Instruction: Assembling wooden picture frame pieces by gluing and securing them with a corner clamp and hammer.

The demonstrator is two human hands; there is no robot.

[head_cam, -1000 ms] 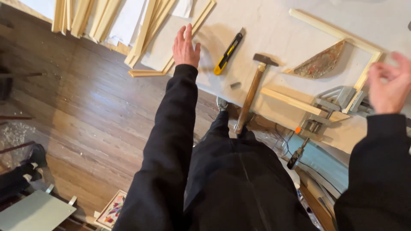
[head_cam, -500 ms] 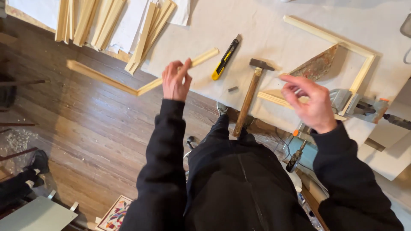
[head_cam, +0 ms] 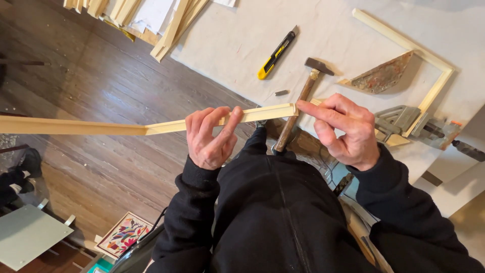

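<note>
Two surfaces filled the view: a dark plank wood floor (head_cam: 101, 101) with visible grain on the left, and a worktable (head_cam: 242, 45) under a pale, matte, slightly wrinkled cloth on the right. Table's near edge ran diagonally, just ahead of the person's black sweatshirt.

A stack of pale wood strips (head_cam: 166, 20) and white sheets overhung the table's far-left corner. An L-shaped piece of light moulding frame (head_cam: 429, 55) lay toward the far-right side, with a rusty, flaky triangular metal plate (head_cam: 384, 76) inside its angle. A grey metal corner clamp (head_cam: 404, 121) gripped the frame end near the right edge.

A long pale wood moulding strip (head_cam: 151, 127), thin, straight, square-cut at the end, was held in the air above the table's near edge, running out left over the floor. Left hand (head_cam: 212, 139) was closed around it near mid-length, fingers wrapped over the top. Right hand (head_cam: 346, 129) was pinched narrow, index fingertip pressed on the strip's cut end.

Hammer (head_cam: 300, 103), wood handle and dark steel head, lay across the near edge, handle passing under the strip. Yellow-and-black utility knife (head_cam: 277, 53) lay mid-table. A small dark bit (head_cam: 281, 93) sat between knife and hammer.

On the floor, bottom left: a grey flat panel (head_cam: 30, 235) and a colourful patterned picture (head_cam: 124, 235).
</note>
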